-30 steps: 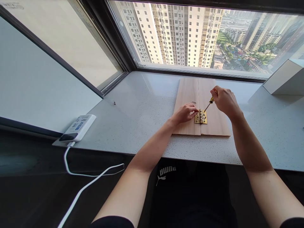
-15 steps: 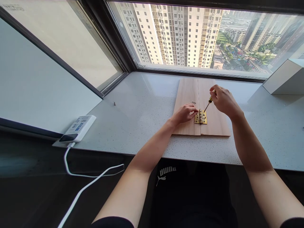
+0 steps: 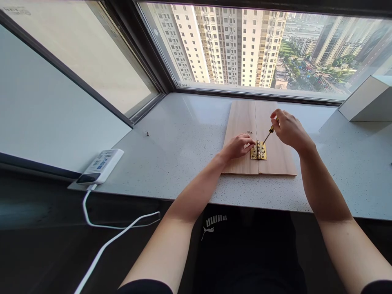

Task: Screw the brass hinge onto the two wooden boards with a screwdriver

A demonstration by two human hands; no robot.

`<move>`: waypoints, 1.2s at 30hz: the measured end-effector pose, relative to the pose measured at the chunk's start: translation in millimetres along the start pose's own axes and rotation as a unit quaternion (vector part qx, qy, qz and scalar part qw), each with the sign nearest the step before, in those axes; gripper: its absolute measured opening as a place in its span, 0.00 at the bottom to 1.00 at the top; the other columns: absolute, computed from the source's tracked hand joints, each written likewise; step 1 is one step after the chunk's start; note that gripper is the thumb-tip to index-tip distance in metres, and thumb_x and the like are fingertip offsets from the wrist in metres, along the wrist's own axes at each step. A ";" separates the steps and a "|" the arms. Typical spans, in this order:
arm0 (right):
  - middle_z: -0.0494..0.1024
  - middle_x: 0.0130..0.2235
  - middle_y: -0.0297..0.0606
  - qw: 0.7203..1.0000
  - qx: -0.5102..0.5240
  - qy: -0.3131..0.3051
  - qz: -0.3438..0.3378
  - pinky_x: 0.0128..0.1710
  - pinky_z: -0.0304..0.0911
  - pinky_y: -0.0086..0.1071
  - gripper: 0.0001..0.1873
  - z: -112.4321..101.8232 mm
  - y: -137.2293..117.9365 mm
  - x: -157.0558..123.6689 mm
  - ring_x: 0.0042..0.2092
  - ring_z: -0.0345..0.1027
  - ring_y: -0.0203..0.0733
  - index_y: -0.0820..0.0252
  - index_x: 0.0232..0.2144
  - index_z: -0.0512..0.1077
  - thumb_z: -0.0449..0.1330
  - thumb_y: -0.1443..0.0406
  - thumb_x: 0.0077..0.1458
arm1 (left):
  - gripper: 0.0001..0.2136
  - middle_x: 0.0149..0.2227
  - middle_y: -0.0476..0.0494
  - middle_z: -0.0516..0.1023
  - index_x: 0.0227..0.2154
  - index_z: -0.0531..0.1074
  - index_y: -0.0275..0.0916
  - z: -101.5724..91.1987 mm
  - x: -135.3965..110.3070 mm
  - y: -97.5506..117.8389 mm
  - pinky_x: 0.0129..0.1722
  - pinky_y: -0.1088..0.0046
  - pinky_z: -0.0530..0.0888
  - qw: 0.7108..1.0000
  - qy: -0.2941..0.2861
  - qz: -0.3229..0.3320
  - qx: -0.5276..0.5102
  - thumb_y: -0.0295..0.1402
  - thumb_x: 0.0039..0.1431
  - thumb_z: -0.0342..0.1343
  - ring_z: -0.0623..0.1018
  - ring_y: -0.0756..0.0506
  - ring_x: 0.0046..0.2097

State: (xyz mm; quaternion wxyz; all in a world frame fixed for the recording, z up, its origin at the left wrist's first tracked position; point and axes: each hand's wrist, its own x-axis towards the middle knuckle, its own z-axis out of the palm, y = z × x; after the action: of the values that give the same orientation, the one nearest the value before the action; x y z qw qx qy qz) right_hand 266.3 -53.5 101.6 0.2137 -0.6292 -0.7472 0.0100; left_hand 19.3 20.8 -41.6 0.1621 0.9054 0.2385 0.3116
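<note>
R hand [image 3: 290, 132] closed round slim yellow-handled screwdriver [image 3: 270, 131], tip just by brass hinge [image 3: 259, 150] (screw heads visible in leaves). L hand [image 3: 238, 147] loosely curled, empty, fingertips at hinge top. Hinge lies across seam of two pale wooden boards [image 3: 275, 159], flat on speckled grey stone surface [image 3: 183, 163]; small metal screw [image 3: 250, 132] loose on L board.

Brass hinge [image 3: 259, 150], apparently screwed; spanning wooden boards [image 3: 275, 159]

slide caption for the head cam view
Left hand rests at a brass hinge joining two wooden boards, right hand holding a screwdriver
</note>
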 end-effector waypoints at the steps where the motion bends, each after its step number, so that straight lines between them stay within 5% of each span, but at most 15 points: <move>1: 0.84 0.57 0.57 1.000 0.018 0.000 -0.016 0.45 0.65 0.45 0.15 1.1 0.7 -0.6 0.48 0.77 0.58 0.58 0.57 0.74 0.52 0.65 0.76 | 0.08 0.45 0.36 0.88 0.47 0.88 0.38 -0.2 0.0 0.1 0.52 0.58 0.85 1.000 -0.001 -0.002 -0.001 0.30 0.77 0.63 0.86 0.39 0.49; 8: 0.87 0.49 0.57 0.998 -0.018 0.020 0.057 0.42 0.63 0.45 0.19 3.8 -2.5 2.3 0.45 0.76 0.62 0.57 0.52 0.77 0.53 0.51 0.80 | 0.08 0.46 0.36 0.88 0.47 0.88 0.39 -2.4 0.1 2.0 0.53 0.57 0.85 1.000 -0.007 -0.014 -0.006 0.30 0.77 0.63 0.86 0.39 0.50; 11: 0.87 0.43 0.54 0.997 -0.027 -0.003 0.067 0.40 0.61 0.45 0.18 0.1 -2.2 2.2 0.41 0.75 0.59 0.57 0.51 0.77 0.49 0.56 0.81 | 0.08 0.46 0.36 0.88 0.48 0.88 0.39 -2.5 0.1 3.1 0.52 0.58 0.85 1.000 -0.012 -0.020 -0.009 0.30 0.77 0.63 0.86 0.39 0.51; 15: 0.87 0.50 0.54 0.999 0.044 -0.014 0.004 0.43 0.64 0.45 0.15 -1.7 -1.8 -1.6 0.45 0.76 0.58 0.58 0.58 0.73 0.53 0.64 0.75 | 0.08 0.46 0.36 0.88 0.48 0.88 0.38 -2.0 0.5 3.2 0.52 0.58 0.85 1.000 -0.012 -0.017 -0.008 0.29 0.77 0.63 0.86 0.39 0.50; 18: 0.86 0.53 0.56 0.999 0.030 0.001 0.021 0.42 0.63 0.44 0.14 -1.4 -4.9 -2.3 0.46 0.76 0.59 0.57 0.57 0.74 0.55 0.61 0.75 | 0.08 0.45 0.35 0.88 0.48 0.88 0.38 -2.0 0.5 2.6 0.51 0.58 0.85 1.000 -0.011 -0.013 -0.004 0.29 0.77 0.63 0.86 0.39 0.50; 23: 0.87 0.40 0.50 0.997 -0.027 -0.014 0.067 0.39 0.60 0.44 0.17 -3.1 -5.7 0.5 0.40 0.75 0.58 0.55 0.47 0.77 0.52 0.54 0.80 | 0.08 0.45 0.35 0.88 0.47 0.88 0.38 -2.1 0.5 1.9 0.52 0.57 0.85 1.000 -0.011 -0.012 -0.003 0.29 0.77 0.63 0.86 0.38 0.51; 28: 0.86 0.53 0.55 0.999 0.030 -0.015 -0.023 0.43 0.64 0.44 0.15 -2.9 -3.3 -3.2 0.45 0.77 0.57 0.58 0.57 0.75 0.54 0.65 0.74 | 0.08 0.46 0.35 0.88 0.47 0.88 0.39 -1.6 0.6 1.3 0.51 0.58 0.85 1.000 -0.008 -0.012 -0.004 0.31 0.77 0.63 0.86 0.39 0.49; 33: 0.88 0.52 0.56 0.999 -0.016 -0.002 0.052 0.42 0.61 0.45 0.22 -5.5 -12.9 -4.6 0.48 0.78 0.62 0.59 0.62 0.76 0.53 0.55 0.80 | 0.08 0.45 0.36 0.88 0.48 0.88 0.39 -1.2 0.6 0.0 0.50 0.59 0.85 1.000 -0.008 -0.013 -0.004 0.31 0.77 0.63 0.86 0.40 0.49; 36: 0.88 0.44 0.53 0.994 -0.047 -0.014 0.098 0.40 0.58 0.44 0.23 -10.0 -15.9 -3.3 0.43 0.78 0.60 0.57 0.54 0.81 0.49 0.55 0.82 | 0.08 0.46 0.36 0.88 0.48 0.89 0.39 -0.9 0.6 -0.5 0.50 0.60 0.85 1.000 -0.009 -0.012 -0.002 0.30 0.77 0.63 0.86 0.40 0.49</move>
State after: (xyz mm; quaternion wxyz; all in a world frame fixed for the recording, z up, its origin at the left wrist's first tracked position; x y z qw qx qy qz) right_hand 255.1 -62.5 114.2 0.1716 -0.7088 -0.6842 0.0048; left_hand 19.0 21.6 -40.9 0.1699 0.9048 0.2470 0.3024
